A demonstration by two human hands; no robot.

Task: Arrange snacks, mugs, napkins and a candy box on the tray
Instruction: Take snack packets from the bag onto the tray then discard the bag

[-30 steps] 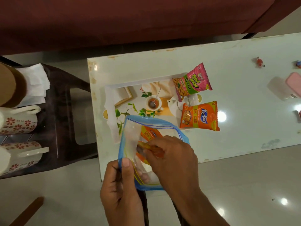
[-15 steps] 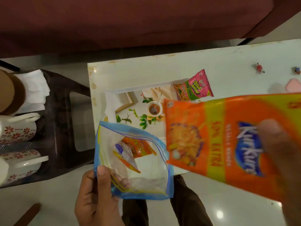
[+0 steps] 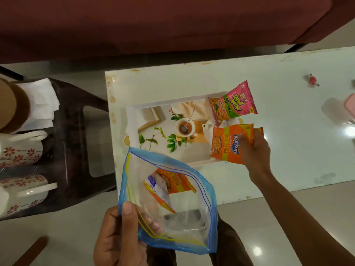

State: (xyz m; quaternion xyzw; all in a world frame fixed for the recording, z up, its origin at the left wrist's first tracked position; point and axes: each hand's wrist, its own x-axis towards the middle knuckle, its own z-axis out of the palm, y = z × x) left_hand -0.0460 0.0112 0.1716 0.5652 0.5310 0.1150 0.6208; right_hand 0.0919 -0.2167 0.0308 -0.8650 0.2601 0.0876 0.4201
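Snacks sit in three spots in the head view. A pink packet lies flat on the printed tray, at the tray's far right corner. Just nearer, at the tray's near right corner, an orange Kurkure packet is under the right hand. That arm reaches forward from the lower right, wrist roughly straight, palm down; the fingers are closed over the packet's right half, and a sliver of another orange pack shows beyond them. Whether the packet is fully set down or partly lifted cannot be told.

The left hand is held low, in front of the table's near left corner, out over the floor. Its thumb presses on the outside of a clear zip bag with blue edges, and its fingers show through the plastic behind, pinching the bag's left edge. The bag's mouth gapes open toward the tray. Inside it lies one more orange packet.

Left of the table, a dark chair carries two white mugs with red flowers lying on their sides, and folded white napkins at its far edge. A red wrapped candy lies near the table's far right edge, well apart from the tray.
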